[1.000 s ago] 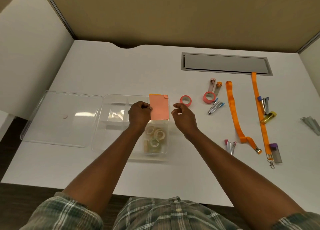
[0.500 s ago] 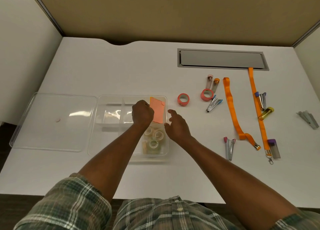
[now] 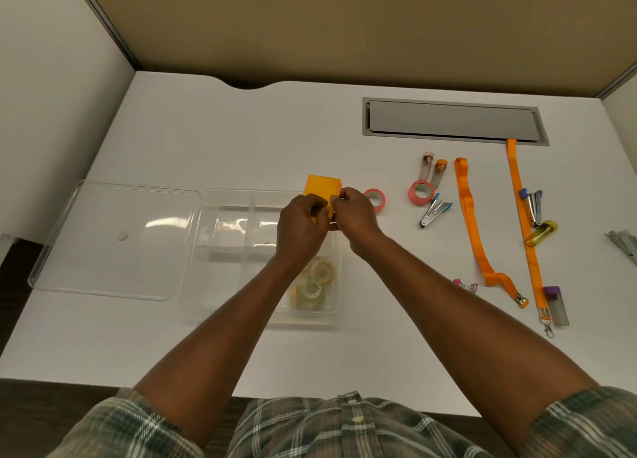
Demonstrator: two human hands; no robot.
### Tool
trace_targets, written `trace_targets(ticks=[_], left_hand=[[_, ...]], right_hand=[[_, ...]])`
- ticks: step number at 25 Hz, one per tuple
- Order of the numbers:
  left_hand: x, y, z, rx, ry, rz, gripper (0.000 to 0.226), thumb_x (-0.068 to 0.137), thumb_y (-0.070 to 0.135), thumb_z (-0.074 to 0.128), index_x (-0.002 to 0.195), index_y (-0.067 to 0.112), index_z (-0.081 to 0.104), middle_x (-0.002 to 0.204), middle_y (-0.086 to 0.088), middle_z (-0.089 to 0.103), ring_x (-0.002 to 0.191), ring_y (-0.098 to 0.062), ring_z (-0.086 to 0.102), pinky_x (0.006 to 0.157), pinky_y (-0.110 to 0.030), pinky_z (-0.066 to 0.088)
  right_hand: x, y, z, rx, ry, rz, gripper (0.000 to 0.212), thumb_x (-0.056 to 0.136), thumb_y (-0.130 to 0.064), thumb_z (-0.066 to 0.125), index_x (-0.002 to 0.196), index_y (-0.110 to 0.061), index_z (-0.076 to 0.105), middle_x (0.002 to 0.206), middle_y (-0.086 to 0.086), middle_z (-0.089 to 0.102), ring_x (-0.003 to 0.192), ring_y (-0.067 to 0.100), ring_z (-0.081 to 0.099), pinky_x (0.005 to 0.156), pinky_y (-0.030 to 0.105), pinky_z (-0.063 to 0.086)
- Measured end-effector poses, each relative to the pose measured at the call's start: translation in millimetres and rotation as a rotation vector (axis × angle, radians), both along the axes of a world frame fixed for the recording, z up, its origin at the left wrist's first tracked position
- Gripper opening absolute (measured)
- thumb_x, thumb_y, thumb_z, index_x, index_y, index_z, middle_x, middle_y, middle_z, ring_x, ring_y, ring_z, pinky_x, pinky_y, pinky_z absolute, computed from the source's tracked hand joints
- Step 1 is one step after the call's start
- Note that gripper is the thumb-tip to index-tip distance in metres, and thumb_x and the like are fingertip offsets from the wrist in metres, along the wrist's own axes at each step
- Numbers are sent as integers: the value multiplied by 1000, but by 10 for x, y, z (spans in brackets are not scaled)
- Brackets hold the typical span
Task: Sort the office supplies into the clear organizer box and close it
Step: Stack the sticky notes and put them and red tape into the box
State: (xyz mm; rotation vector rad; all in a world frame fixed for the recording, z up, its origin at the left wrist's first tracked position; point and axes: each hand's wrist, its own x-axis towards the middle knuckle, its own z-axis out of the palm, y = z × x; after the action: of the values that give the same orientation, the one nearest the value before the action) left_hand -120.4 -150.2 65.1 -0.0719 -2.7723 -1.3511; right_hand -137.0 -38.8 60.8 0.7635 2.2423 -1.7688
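Right now both hands meet above the far right corner of the clear organizer box [image 3: 224,285]. The left hand [image 3: 303,223] curls its fingers round the lower part of an orange sticky-note pad [image 3: 320,192], and the right hand [image 3: 355,216] pinches the pad's right edge.

On the white desk [image 3: 241,140] a pink tape roll [image 3: 375,199] lies just beside the right hand, with a second pink roll [image 3: 421,193] farther right. Beyond those are a small stapler [image 3: 435,213] and two orange lanyards [image 3: 474,223]. A grey cable hatch [image 3: 451,121] sits at the back.

The left forearm crosses the box's near right compartment and hides part of it. The box stands open, its lid [image 3: 113,244] flat just to its left. Clear tape rolls [image 3: 317,282] lie in that near right compartment, and dividers split the rest.
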Motion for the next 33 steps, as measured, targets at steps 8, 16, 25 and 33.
trace_targets(ticks=[8,16,25,33], left_hand=[[-356,-218,-109,41,-436,197,27,96,17,58,120,9,64,122,-9,65,98,-20,59,86,-34,49],[-257,-126,-259,-191,-359,159,7,83,4,62,84,6,69,78,-1,63,72,-16,58,62,-24,41],[-110,3,-295,-554,-229,-70,19,94,0,46,104,0,62,98,-13,68,86,-28,67,67,-28,43],[-21,16,-310,-841,-89,-278,19,90,4,46,104,5,59,105,-13,59,89,-31,58,62,-34,35]], right_hand=[[-57,96,-72,159,-21,150,26,101,-22,52,123,-12,59,119,8,64,105,27,64,90,45,57],[247,151,-295,632,-40,327,51,94,-21,59,143,-19,45,136,10,54,123,28,56,95,40,48],[314,139,-384,618,-12,321,59,91,-13,60,146,-19,40,135,9,58,122,27,58,95,40,49],[262,303,-328,649,53,228,43,94,-22,56,137,-21,49,134,6,56,118,25,59,93,40,48]])
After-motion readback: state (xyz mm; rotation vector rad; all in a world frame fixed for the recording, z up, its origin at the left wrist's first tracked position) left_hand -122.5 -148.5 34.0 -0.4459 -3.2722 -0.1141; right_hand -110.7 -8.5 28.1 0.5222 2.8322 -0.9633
